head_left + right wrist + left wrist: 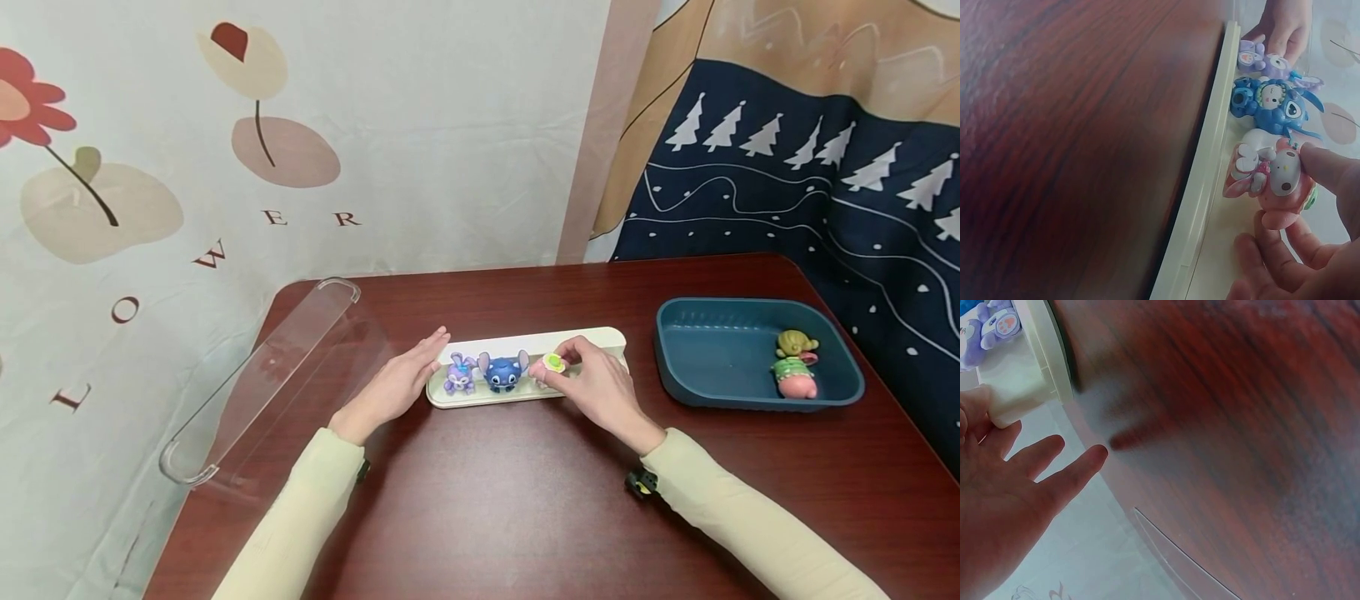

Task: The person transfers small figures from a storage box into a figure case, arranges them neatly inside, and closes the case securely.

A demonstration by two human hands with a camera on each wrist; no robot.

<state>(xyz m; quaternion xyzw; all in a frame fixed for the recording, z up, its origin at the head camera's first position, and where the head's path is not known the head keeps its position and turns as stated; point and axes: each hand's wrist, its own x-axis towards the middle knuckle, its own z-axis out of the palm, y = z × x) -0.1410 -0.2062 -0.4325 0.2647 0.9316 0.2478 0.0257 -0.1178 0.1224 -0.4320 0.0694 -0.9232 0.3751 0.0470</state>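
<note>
A long cream tray point(517, 343) lies on the table with a purple rabbit-eared figurine point(460, 375) at its left end. Beside that sits a blue big-eared figurine point(502, 373). My right hand point(603, 390) pinches a pink figurine point(1285, 178) with a white face between thumb and fingers, over the tray just right of the blue one. At the tray's left end my left hand point(397, 379) has its fingers extended. In the left wrist view, the thumb of that hand point(1010, 487) touches the tray's end point(1029, 394).
To the right stands a blue-green basin point(720, 396) holding a yellow-green figurine point(795, 342) and a pink-and-green figurine point(795, 381). A clear plastic cover point(262, 379) lies at the left edge of the dark red wooden table point(480, 517). Printed cloths hang behind.
</note>
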